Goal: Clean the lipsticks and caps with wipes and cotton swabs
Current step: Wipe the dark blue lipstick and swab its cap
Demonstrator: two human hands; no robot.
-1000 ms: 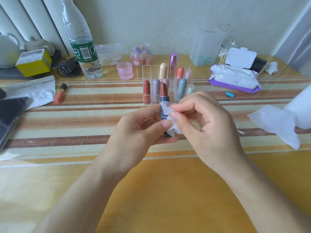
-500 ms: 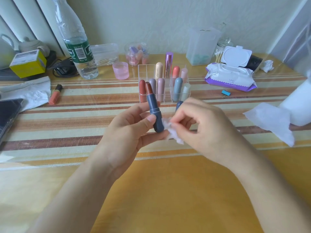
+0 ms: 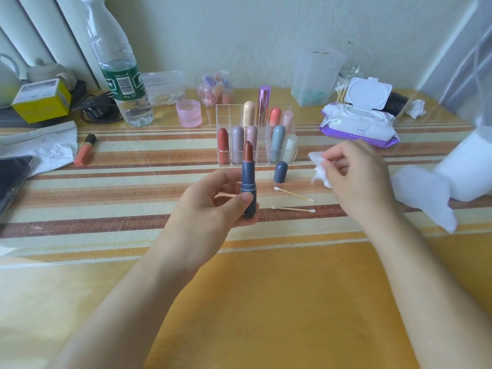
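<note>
My left hand (image 3: 210, 209) grips an uncapped dark blue lipstick (image 3: 248, 179) upright, its brown-red bullet showing on top. Its blue cap (image 3: 280, 172) stands on the table in front of a clear organiser (image 3: 223, 113) that holds several capped lipsticks. To the right, my right hand (image 3: 356, 174) pinches a small crumpled white wipe (image 3: 319, 169), apart from the lipstick. Two cotton swabs (image 3: 294, 194) lie on the striped cloth between my hands.
An open wipes pack (image 3: 356, 123) and a jar of swabs (image 3: 346, 83) sit at the back right. A paper roll (image 3: 476, 169) with a loose sheet is far right. A water bottle (image 3: 119, 75), pink cup (image 3: 188, 113), orange lip gloss (image 3: 84, 149) and phone (image 3: 10, 179) lie left.
My right hand has pulled the wipe off the lipstick and moved right. My left hand keeps the lipstick upright, now bare of the wipe.
</note>
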